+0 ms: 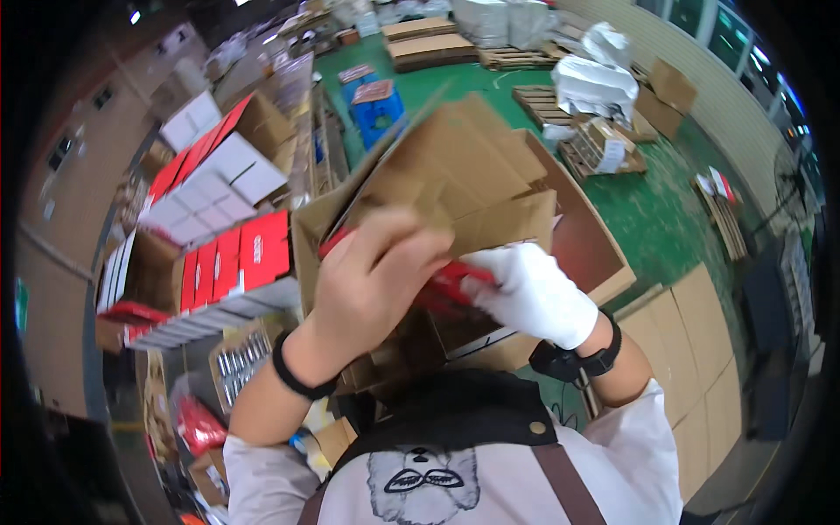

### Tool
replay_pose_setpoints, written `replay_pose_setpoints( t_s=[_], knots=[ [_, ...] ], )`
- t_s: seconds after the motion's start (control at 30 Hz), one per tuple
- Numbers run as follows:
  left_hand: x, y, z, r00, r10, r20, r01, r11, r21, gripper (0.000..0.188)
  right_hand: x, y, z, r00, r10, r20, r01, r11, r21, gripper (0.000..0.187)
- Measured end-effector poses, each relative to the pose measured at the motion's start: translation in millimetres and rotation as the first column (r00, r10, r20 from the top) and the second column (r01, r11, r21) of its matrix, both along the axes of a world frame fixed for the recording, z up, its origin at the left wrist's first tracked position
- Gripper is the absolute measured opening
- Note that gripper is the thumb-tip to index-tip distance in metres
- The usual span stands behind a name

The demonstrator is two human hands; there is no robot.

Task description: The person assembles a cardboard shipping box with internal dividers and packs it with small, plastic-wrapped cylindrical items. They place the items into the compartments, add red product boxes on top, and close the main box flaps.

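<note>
1. A red piece (453, 282) sits over the big open carton (617, 278), between the left hand (366, 284) and the right hand (535, 296); its visible stretch runs roughly across the carton, left to right, and which end is its front I cannot tell
2. The white-gloved fingers (481, 260) of the right hand are closed over the right end of the red piece; the bare fingers of the left hand are curled near its left end, but blur keeps me from telling how far open they are or whether they grip
3. Brown cardboard panels (464, 162) stand tilted inside the carton beyond the hands, crowding that side; the carton's right wall leaves a gap beside the glove, while its near edge lies close to the apron (420, 455)
4. Left of the carton stand red-and-white boxes (254, 254), near its rim; right of it, green floor (643, 236) lies open up to flat cardboard sheets (687, 359)
5. Both ends of the red piece are covered by the hands, another red patch shows left of the bare hand, and whether the two join is hidden; the carton's bottom is mostly out of sight
</note>
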State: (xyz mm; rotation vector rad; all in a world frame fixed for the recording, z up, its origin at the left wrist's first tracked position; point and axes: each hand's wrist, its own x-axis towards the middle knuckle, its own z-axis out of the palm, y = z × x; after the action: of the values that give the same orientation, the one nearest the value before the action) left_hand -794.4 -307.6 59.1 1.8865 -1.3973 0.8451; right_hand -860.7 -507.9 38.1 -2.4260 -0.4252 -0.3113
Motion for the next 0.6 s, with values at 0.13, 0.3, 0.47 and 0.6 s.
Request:
replay_pose_setpoints(
  t_s=[0.13, 0.3, 0.47, 0.6],
  knots=[
    [5, -13, -17, 0.920, 0.341, -0.196, -0.351, 0.936, -0.019, 0.092, -17, -10, -7, 0.988, -0.115, -0.103, 0.131, 0.977, 0.168, 0.014],
    [13, -10, -40, 0.781, 0.318, -0.538, -0.264, 0.948, 0.177, 0.095, -63, -69, -8, 0.868, -0.453, -0.204, 0.479, 0.651, 0.588, 0.017],
    [46, 9, -63, 0.780, 0.266, -0.567, -0.291, 0.956, 0.048, 0.051, -157, -102, 43, 0.560, -0.828, -0.043, 0.529, 0.317, 0.787, 0.037],
    [93, 48, -80, 0.705, 0.193, -0.683, -0.391, 0.909, -0.147, 0.038, -191, -109, 63, 0.721, -0.542, 0.431, 0.675, 0.691, -0.260, 0.028]
  ],
)
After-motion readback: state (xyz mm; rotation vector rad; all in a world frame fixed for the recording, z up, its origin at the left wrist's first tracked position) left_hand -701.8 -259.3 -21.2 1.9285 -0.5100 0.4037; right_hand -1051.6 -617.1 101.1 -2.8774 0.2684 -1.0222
